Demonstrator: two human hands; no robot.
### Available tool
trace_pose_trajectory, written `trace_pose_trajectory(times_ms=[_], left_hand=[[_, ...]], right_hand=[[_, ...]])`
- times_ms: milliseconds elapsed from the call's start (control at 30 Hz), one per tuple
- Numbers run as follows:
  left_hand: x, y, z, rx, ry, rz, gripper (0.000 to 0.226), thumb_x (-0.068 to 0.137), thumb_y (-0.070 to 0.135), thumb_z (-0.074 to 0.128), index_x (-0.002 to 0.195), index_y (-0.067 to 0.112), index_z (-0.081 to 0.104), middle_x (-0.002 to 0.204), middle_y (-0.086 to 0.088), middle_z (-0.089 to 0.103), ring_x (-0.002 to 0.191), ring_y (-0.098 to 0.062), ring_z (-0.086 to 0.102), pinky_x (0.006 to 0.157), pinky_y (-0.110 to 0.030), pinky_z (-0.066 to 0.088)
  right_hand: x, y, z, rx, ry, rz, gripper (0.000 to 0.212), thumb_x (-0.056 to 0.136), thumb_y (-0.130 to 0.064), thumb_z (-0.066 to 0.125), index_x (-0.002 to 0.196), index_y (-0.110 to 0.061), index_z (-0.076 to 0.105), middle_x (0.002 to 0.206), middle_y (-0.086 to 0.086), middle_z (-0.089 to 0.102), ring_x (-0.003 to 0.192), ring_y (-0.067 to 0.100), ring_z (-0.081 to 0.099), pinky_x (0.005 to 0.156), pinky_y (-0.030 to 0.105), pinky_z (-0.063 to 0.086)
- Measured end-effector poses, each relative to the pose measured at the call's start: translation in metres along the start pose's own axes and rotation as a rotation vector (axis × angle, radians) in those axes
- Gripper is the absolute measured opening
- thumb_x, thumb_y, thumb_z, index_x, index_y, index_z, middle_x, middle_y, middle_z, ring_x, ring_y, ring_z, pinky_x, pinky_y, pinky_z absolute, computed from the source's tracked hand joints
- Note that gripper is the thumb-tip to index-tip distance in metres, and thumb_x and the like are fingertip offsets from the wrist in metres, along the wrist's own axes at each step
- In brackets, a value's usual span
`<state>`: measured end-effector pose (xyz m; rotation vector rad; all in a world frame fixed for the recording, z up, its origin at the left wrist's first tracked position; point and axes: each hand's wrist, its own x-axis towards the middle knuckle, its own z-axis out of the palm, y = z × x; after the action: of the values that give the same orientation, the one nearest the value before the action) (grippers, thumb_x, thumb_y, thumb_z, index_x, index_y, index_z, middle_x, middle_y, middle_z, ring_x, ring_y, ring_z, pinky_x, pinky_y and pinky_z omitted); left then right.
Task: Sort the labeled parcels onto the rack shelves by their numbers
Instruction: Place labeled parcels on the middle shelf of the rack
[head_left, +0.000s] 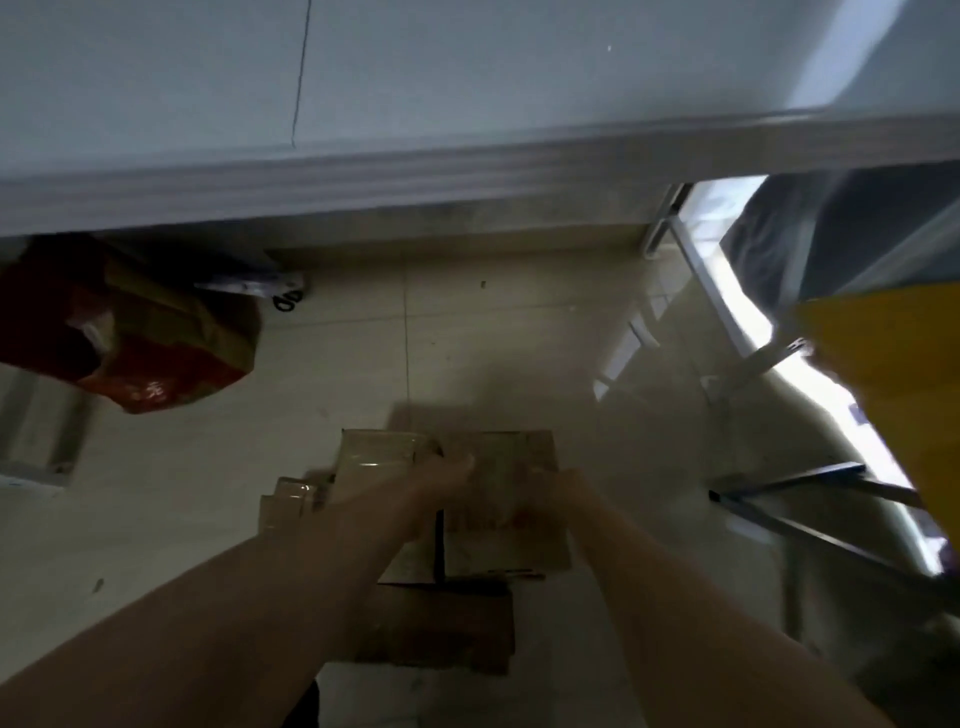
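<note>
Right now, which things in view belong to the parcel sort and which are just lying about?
Job: brown cardboard parcel under the left hand and right hand; tape-wrapped cardboard parcels beside it; pale metal rack.
Lying about: red and brown bag; black-handled scissors on the floor.

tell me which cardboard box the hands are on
The middle box, with the left hand and right hand on its top. No hand is on the glossy taped box or the flat nearer box.

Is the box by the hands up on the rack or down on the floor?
Down. The box sits among other boxes on the tiled floor, left hand and right hand on it; the rack stands apart.
</note>
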<state>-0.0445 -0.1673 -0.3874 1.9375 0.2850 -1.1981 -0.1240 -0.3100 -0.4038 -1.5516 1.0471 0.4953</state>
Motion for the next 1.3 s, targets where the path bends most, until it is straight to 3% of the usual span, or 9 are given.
trace_pose_trajectory(times_ms=[167,333,467,600,833,967,1067,1200,1300], left_hand=[[0.106,-0.069,0.011,-0.218,0.029,-0.065,0.078,0.086,0.065,0.05,0.139,0.008,0.052,0.134,-0.011,0.06,0.118,-0.03,0.06,0.1,-0.041,0.05],[0.043,-0.032,0.019,-0.419,-0.156,-0.213,0.057,0.096,0.064,0.039,0.09,0.015,0.068,0.075,-0.006,0.072,0.073,-0.025,0.069,0.069,-0.037,0.052],[-0.004,-0.004,0.008,-0.512,-0.198,-0.31,0.078,0.084,0.082,0.034,0.102,0.014,0.067,0.102,-0.016,0.065,0.084,-0.032,0.059,0.084,-0.05,0.051],[-0.08,0.039,-0.015,-0.542,-0.153,-0.332,0.088,0.074,0.089,0.038,0.09,0.007,0.065,0.08,-0.015,0.057,0.076,-0.03,0.057,0.086,-0.058,0.05],[-0.264,0.147,-0.066,-0.249,-0.296,-0.222,0.068,0.077,0.051,0.075,0.124,0.007,0.055,0.117,-0.023,0.06,0.097,-0.045,0.063,0.083,-0.071,0.048],[-0.369,0.205,-0.099,-0.154,-0.444,-0.069,0.041,0.089,0.037,0.064,0.119,0.009,0.057,0.109,-0.016,0.06,0.094,-0.038,0.063,0.081,-0.063,0.053],[-0.443,0.249,-0.116,-0.245,-0.571,0.017,0.029,0.089,0.037,0.061,0.105,0.012,0.06,0.101,-0.009,0.052,0.088,-0.031,0.057,0.076,-0.049,0.052],[-0.524,0.295,-0.122,-0.287,-0.467,0.246,0.034,0.095,0.018,0.059,0.129,0.014,0.056,0.113,-0.009,0.054,0.092,-0.029,0.059,0.089,-0.052,0.051],[-0.572,0.314,-0.135,-0.3,-0.485,0.387,0.032,0.089,-0.003,0.051,0.118,0.011,0.056,0.117,-0.012,0.059,0.094,-0.033,0.063,0.091,-0.056,0.052]], right_hand=[[0.071,0.06,0.018,0.159,0.071,0.101,0.051,0.088,-0.046,0.065,0.118,-0.005,0.07,0.112,0.017,0.07,0.1,0.034,0.068,0.087,0.046,0.057],[0.05,0.051,0.003,0.345,0.1,0.098,0.057,0.088,-0.063,0.06,0.114,-0.013,0.071,0.109,0.012,0.071,0.095,0.031,0.069,0.078,0.045,0.06],[0.027,0.058,-0.039,0.504,0.14,0.129,0.104,0.05,-0.102,0.047,0.114,-0.024,0.071,0.112,0.012,0.072,0.098,0.035,0.07,0.084,0.06,0.056],[-0.109,-0.018,-0.075,0.54,0.157,0.228,0.075,0.093,-0.073,0.031,0.098,-0.009,0.07,0.086,0.014,0.07,0.08,0.033,0.067,0.077,0.048,0.057],[-0.297,-0.119,-0.127,0.475,0.17,0.283,0.084,0.079,-0.086,0.041,0.12,-0.015,0.061,0.102,0.012,0.064,0.089,0.029,0.062,0.066,0.039,0.053],[-0.409,-0.185,-0.162,0.487,0.208,0.187,0.082,0.07,-0.088,0.052,0.112,-0.019,0.067,0.11,0.016,0.064,0.099,0.037,0.063,0.086,0.058,0.054],[-0.484,-0.221,-0.183,0.451,0.188,0.099,0.072,0.073,-0.081,0.059,0.098,-0.015,0.072,0.094,0.012,0.065,0.088,0.03,0.062,0.082,0.051,0.056],[-0.56,-0.258,-0.198,0.392,0.286,-0.114,0.02,0.094,-0.031,0.064,0.106,-0.016,0.064,0.073,0.009,0.064,0.06,0.018,0.058,0.069,0.038,0.052],[-0.608,-0.282,-0.211,0.494,0.331,-0.28,0.032,0.09,-0.012,0.066,0.122,-0.018,0.061,0.102,0.011,0.07,0.08,0.021,0.066,0.07,0.041,0.058]])
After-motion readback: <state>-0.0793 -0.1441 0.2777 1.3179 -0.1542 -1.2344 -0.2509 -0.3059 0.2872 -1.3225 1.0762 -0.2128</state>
